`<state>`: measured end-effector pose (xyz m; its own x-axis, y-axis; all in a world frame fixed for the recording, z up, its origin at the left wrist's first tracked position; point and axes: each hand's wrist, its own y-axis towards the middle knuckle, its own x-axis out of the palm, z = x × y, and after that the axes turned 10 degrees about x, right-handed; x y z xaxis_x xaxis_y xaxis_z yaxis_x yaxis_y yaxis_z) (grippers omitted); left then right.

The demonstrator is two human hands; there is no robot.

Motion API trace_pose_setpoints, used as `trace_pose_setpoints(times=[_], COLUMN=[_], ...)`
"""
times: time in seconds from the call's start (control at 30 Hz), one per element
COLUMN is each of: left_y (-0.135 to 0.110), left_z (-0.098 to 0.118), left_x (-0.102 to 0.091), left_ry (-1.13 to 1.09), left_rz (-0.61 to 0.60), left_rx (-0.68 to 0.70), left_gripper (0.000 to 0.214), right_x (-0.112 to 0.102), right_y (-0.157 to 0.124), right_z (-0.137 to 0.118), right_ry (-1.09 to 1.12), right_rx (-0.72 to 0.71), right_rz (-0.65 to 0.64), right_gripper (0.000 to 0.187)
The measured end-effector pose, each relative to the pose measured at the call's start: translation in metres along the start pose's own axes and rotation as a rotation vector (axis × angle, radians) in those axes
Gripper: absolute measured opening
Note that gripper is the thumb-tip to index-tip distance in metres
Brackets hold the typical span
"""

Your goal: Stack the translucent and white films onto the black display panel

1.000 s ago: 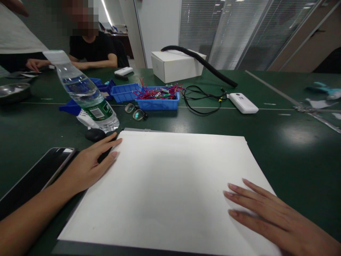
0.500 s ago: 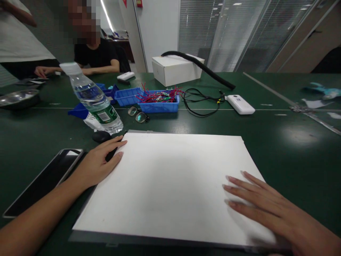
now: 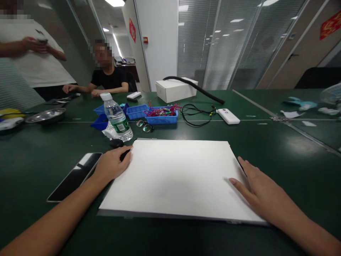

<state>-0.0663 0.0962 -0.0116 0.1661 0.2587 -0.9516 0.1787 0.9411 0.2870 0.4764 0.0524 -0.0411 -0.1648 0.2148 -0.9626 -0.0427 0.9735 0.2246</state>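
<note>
Where the left hand [image 3: 113, 165] lies flat, fingers loosely spread and gripping nothing, it touches the far-left corner of the white panel [image 3: 176, 177]. The panel lies flat on the green table [image 3: 279, 149] between both hands, its long axis running left to right. The right hand [image 3: 257, 188], likewise open and empty, rests on the panel's right edge.

I am looking at an office used as an electronics workroom: long green tables [image 3: 39, 153], glass partition walls with blinds [image 3: 202, 46], ceiling strip lights [image 3: 115, 3], blue parts bins [image 3: 163, 120] of red-wired components, and a person seated opposite [image 3: 110, 79].
</note>
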Motion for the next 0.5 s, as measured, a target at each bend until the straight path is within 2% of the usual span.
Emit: trace_pose_setpoints(times=[0.13, 0.23, 0.37, 0.5], left_y=[-0.005, -0.01, -0.023, -0.038], left_z=[0.02, 0.029, 0.033, 0.033], left_x=[-0.014, -0.023, -0.03, -0.021], left_ry=[0.197, 0.251, 0.197, 0.048], left_rz=[-0.077, -0.105, -0.077, -0.031], left_rx=[-0.061, -0.084, -0.095, -0.096], left_gripper=[0.06, 0.059, 0.055, 0.056], right_x=[-0.012, -0.015, -0.019, -0.024], right_y=[0.004, 0.008, 0.011, 0.015], right_z=[-0.003, -0.003, -0.003, -0.003], right_ry=[0.123, 0.237, 0.563, 0.839], right_rx=[0.118, 0.194, 0.345, 0.454], right_rz=[-0.055, -0.072, -0.087, -0.077], right_gripper=[0.093, 0.089, 0.081, 0.072])
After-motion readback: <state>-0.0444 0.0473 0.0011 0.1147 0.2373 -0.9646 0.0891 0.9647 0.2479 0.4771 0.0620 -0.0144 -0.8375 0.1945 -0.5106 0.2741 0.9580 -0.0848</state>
